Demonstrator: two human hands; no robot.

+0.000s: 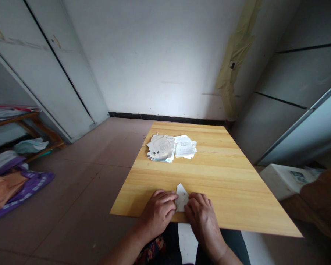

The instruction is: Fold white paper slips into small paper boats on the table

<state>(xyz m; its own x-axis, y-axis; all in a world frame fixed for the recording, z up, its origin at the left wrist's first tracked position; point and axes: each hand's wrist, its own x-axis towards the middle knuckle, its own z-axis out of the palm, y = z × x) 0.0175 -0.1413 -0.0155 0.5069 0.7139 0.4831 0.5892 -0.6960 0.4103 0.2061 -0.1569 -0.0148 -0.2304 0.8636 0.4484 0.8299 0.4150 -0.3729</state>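
Observation:
A small piece of white paper, folded to a point at its far end, lies near the front edge of the wooden table. At its left edge, my left hand has curled fingers closed on the paper. My right hand grips the opposite edge, its fingers bent and close together. The fingertips partly hide both sides of the paper. Farther back on the table are two piles of printed paper sheets, a larger left pile and a smaller right pile.
A white wall stands beyond the table. At the left are a cabinet, a low wooden shelf and a purple bag on the floor. A white box sits to the table's right.

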